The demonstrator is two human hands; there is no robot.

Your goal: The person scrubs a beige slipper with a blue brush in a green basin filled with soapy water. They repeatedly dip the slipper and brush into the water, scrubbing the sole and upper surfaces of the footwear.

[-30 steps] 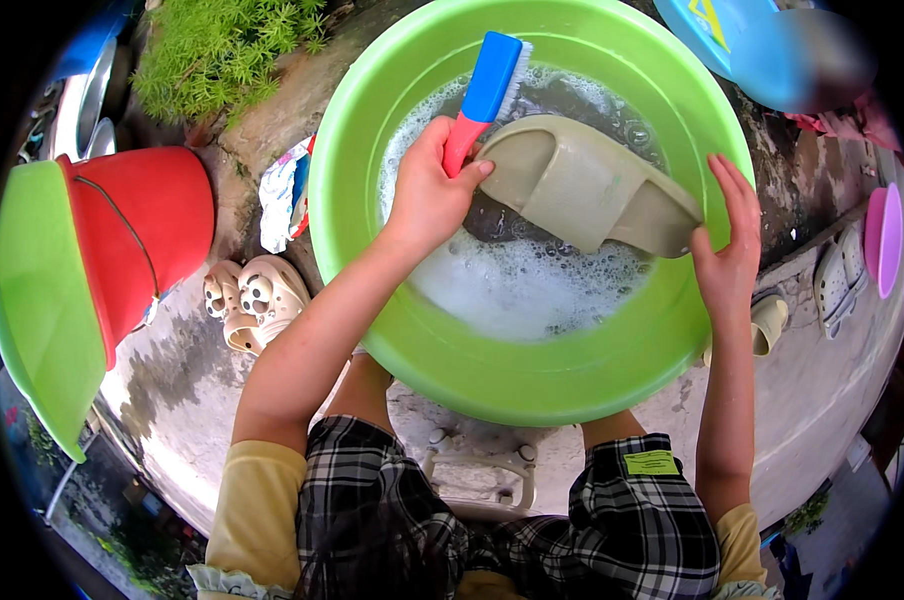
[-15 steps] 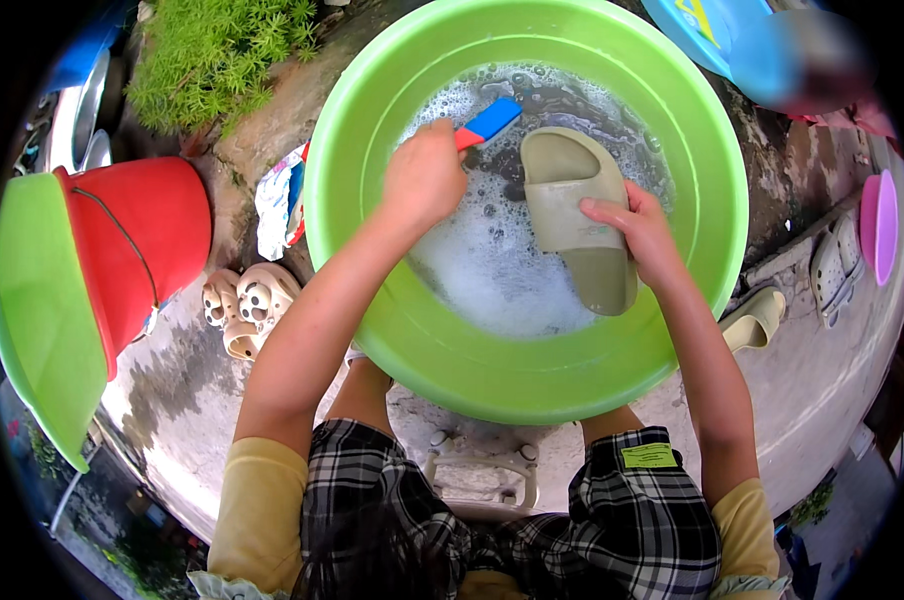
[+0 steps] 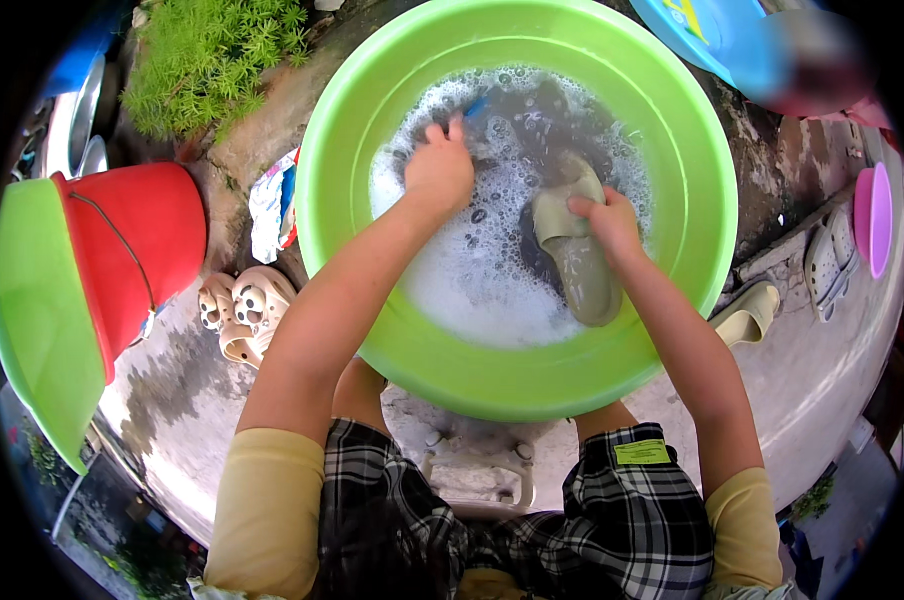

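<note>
My right hand point(image 3: 612, 225) grips an olive-green slide sandal point(image 3: 587, 275) by its side, thumb on the strap. The sandal's toe end dips into grey, soapy water point(image 3: 472, 285), while its heel points toward me. Over the foam at the left of the green basin point(image 3: 522, 385), my left hand point(image 3: 442, 172) has its fingers apart and holds nothing that I can see. Just beyond those fingertips, a bit of the blue brush point(image 3: 476, 106) shows at the water's surface; the rest of it is hidden by water and foam.
To the left stand a red bucket point(image 3: 147, 250), a green basin tilted against it point(image 3: 42, 300) and tan animal-face clogs point(image 3: 257, 300). At right are another olive slide point(image 3: 747, 315), grey clogs point(image 3: 832, 265) and a purple basin point(image 3: 877, 220). A blue basin point(image 3: 697, 40) sits far right.
The blue brush has gone from my left hand down into the water, and the fingers have spread. My right hand has lowered the sandal, so its front part is now in the water.
</note>
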